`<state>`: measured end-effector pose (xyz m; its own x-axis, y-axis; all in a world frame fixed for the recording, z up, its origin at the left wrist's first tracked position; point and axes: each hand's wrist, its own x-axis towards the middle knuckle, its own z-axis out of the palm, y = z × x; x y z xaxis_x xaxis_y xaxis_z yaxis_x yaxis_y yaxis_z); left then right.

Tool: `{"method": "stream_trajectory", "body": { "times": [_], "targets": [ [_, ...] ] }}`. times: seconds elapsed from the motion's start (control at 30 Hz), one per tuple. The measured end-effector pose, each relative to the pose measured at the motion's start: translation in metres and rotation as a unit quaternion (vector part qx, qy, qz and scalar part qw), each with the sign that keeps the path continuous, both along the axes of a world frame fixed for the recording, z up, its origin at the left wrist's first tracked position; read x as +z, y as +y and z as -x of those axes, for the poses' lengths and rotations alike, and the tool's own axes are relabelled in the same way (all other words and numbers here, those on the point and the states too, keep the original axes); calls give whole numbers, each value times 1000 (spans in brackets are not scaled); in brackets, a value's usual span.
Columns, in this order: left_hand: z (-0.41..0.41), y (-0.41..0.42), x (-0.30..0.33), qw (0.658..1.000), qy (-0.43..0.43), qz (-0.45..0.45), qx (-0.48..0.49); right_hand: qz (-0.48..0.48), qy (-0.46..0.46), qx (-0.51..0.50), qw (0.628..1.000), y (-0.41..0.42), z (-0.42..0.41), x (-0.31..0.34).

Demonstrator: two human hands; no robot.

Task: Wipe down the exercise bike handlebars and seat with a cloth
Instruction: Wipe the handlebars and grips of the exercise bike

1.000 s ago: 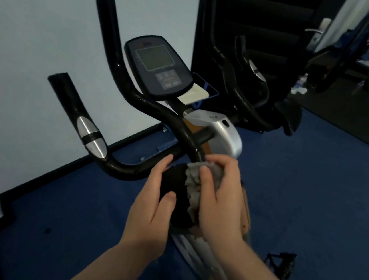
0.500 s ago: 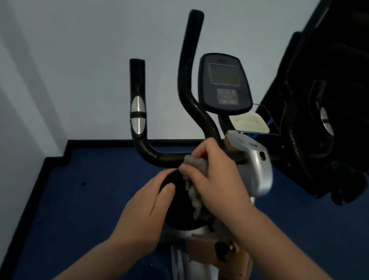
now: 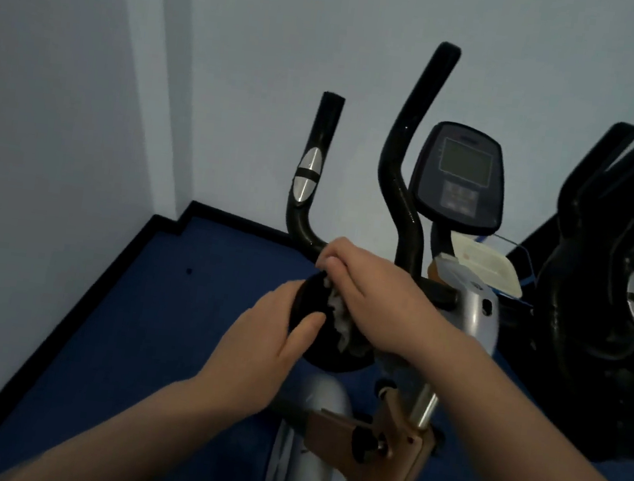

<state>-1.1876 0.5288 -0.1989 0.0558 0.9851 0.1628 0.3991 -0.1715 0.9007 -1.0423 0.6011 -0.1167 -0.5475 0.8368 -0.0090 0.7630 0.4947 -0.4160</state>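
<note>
The exercise bike's black handlebars (image 3: 403, 171) rise in front of me, with a second black bar (image 3: 310, 183) carrying a silver sensor to the left. Low at their centre is a black round part (image 3: 316, 300). My left hand (image 3: 274, 351) grips its left edge, thumb lying on top. My right hand (image 3: 372, 299) holds a grey cloth (image 3: 337, 319) bunched against that round part, just under the bend of the left bar. The seat is out of view.
A console (image 3: 461, 178) stands behind the bars above a tray with a white pad (image 3: 484, 265). A silver stem housing (image 3: 474, 315) sits under my right wrist. Another black machine (image 3: 602, 275) crowds the right. Pale walls meet at a corner on the left above blue floor (image 3: 138, 318).
The view has swung left toward the wall corner and drawn closer to the bars. Both hands stay on the round part; the right hand with the cloth has shifted slightly toward the left bar's bend.
</note>
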Motion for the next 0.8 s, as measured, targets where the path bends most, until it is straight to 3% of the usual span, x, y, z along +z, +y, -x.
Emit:
{"method": "stream_trajectory", "body": {
  "times": [0.13,0.3,0.43,0.6,0.8],
  "targets": [
    [11,-1,-2,999,-29,36,-7,120,73,15,990,1,-27,3],
    [5,-5,-5,995,-93,46,-12,24,-50,33,998,9,-7,3],
    [-1,-5,-14,989,-145,41,5,-13,-61,122,991,13,14,3],
    [2,-3,-10,980,-188,66,-16,96,-62,208,971,26,-9,23],
    [3,0,-12,973,-220,70,-5,-11,-105,288,952,20,27,11]
  ]
}}
